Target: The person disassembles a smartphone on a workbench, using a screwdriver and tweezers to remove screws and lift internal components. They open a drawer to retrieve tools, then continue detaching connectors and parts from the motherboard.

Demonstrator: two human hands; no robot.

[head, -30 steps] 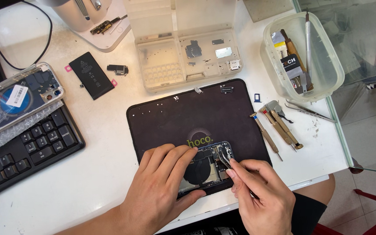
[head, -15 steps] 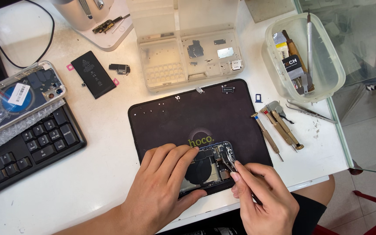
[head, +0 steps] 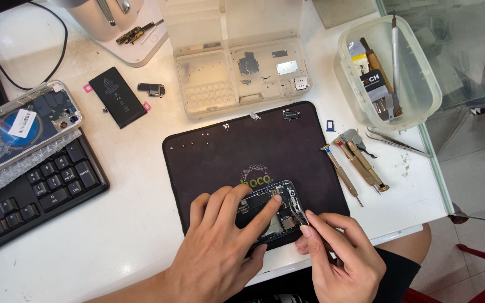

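On the white table (head: 113, 224), a dark mat (head: 225, 151) carries the opened phone (head: 268, 210) at its near edge. Your left hand (head: 220, 252) lies spread over the phone, fingers loose, pinning it; your right hand (head: 338, 252) pinches tweezers (head: 297, 209) at its right rim, screwdrivers (head: 357, 163) nearby.

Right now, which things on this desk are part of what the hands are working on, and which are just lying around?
In hand:
left hand steadying the opened phone
right hand with tweezers
black mat under the phone

Lying about:
loose battery
keyboard
parts tray
screwdrivers
tool tub
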